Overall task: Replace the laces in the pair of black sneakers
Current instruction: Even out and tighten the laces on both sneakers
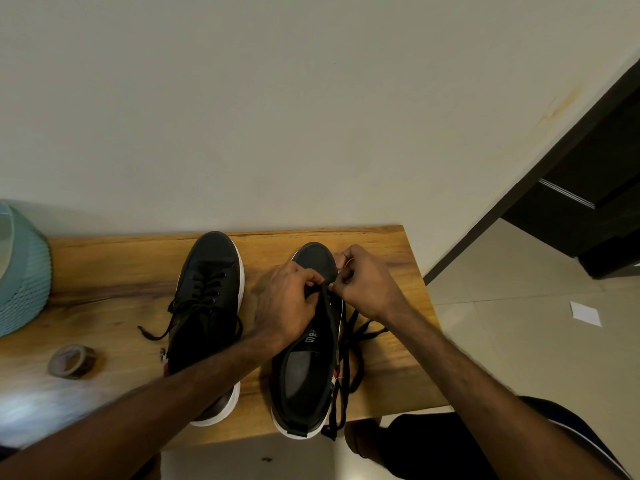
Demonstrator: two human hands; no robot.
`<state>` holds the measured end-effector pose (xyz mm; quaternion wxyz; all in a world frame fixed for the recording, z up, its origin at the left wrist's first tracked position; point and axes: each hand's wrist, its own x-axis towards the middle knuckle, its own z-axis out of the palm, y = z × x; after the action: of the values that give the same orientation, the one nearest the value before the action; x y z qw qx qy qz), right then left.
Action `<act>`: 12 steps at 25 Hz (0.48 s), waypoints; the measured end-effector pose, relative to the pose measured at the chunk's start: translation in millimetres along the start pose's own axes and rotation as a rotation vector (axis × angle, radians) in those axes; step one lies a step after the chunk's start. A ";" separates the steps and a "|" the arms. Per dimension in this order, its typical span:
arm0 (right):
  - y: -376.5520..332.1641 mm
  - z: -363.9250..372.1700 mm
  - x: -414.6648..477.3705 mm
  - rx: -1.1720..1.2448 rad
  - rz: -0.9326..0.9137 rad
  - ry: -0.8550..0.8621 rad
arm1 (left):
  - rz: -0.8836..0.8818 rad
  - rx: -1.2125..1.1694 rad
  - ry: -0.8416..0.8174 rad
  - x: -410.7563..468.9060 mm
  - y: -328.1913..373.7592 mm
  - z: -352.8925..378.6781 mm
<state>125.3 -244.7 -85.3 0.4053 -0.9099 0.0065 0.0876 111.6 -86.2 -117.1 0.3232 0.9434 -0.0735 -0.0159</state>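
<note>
Two black sneakers with white soles stand side by side on a wooden table [121, 271], toes toward the wall. The left sneaker [207, 289] is laced with a black lace, its ends hanging loose. Over the front of the right sneaker [304, 372], both of my hands work close together. My left hand [289, 303] pinches the black lace [349, 362] at the eyelets near the toe. My right hand [363, 282] has its fingers curled and pinches the same lace from the other side. The rest of that lace trails in loops along the shoe's right side to the table's near edge.
A roll of brown tape [71, 361] lies at the table's left front. A teal ribbed container [24, 271] stands at the far left. The table's right edge is just beyond the right sneaker, with tiled floor [519, 341], a white paper scrap [586, 314] and a dark doorway beyond.
</note>
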 end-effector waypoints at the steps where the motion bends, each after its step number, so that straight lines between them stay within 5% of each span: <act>1: -1.3 0.6 -0.9 -0.009 -0.019 0.006 | 0.010 0.003 0.007 0.0 0.4 0.0; 6: 0.9 1.7 0.8 0.005 -0.037 -0.007 | 0.040 0.012 0.033 -1.6 0.2 0.3; 12: 0.0 -4.0 2.3 0.301 0.268 -0.049 | 0.033 -0.019 0.015 -0.7 1.8 -1.0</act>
<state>128.2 -247.5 -83.1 0.5214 -0.8278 0.1306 0.1609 110.8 -86.9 -115.2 0.3327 0.9391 -0.0866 -0.0043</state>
